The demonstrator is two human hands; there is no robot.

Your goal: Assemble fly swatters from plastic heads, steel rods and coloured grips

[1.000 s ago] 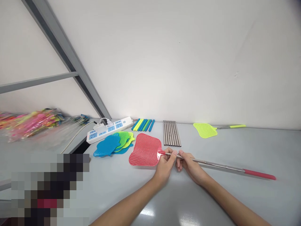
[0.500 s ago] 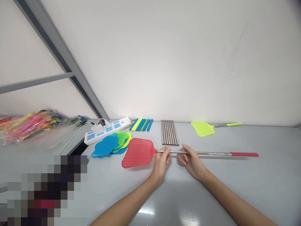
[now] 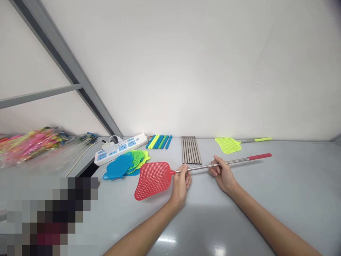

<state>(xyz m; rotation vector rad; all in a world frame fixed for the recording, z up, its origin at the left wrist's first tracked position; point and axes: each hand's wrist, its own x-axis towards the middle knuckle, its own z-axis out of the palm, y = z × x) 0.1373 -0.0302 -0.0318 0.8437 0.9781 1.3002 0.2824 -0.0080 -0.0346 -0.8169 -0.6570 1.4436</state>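
A red fly swatter (image 3: 153, 179) with a telescopic metal rod and a red grip is held above the grey table, its grip end tilted up to the right. My left hand (image 3: 182, 181) is closed round the rod just beside the perforated head. Farther along, my right hand (image 3: 222, 172) pinches the rod between thumb and fingers. Behind my hands lies a row of metal rods (image 3: 191, 150). Left of them are several blue, yellow and green grips (image 3: 159, 142). Loose swatter heads (image 3: 118, 166) in blue, green and yellow lie piled to the left of the red head.
A yellow-green fly swatter (image 3: 228, 145) lies at the back right near the wall. A white power strip (image 3: 121, 148) with plugs stands at the back left. Bagged colourful items (image 3: 34, 144) lie beyond a grey metal frame (image 3: 71, 80). The lower left is pixelated.
My right hand has moved slightly right and up along the rod. The swatter's grip end has risen and come closer, shortening the rod, while my left hand stays by the head.
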